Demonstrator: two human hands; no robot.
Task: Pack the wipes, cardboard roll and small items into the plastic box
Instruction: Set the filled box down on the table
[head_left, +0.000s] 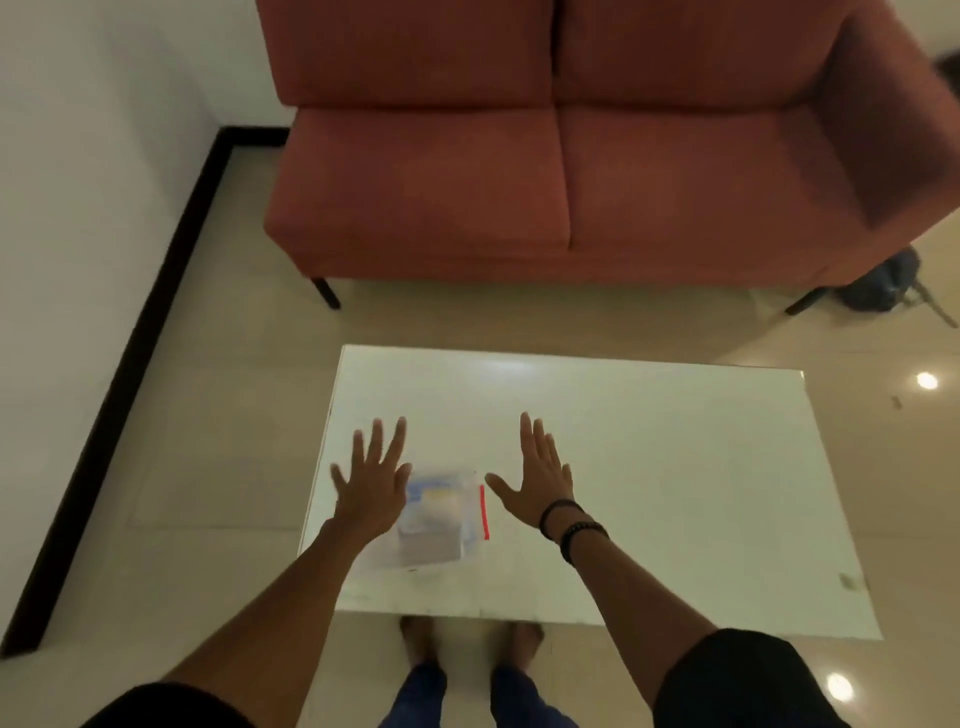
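— Head view: left hand (371, 486) spread flat, fingers splayed, holding nothing; right hand (540, 480) likewise open and empty.

— And the plastic box (441, 519)?

— On the white table (649, 467), between the two hands, slightly nearer the body than the palms. Blurred; contents look pale, not identifiable. Red strip (484, 512) along its right edge.

— Nearer hand?

— Left, overlapping the box's left side; contact unclear. Right just beside the red strip, apart. Long axis seems to run away from the body, tilted a little.
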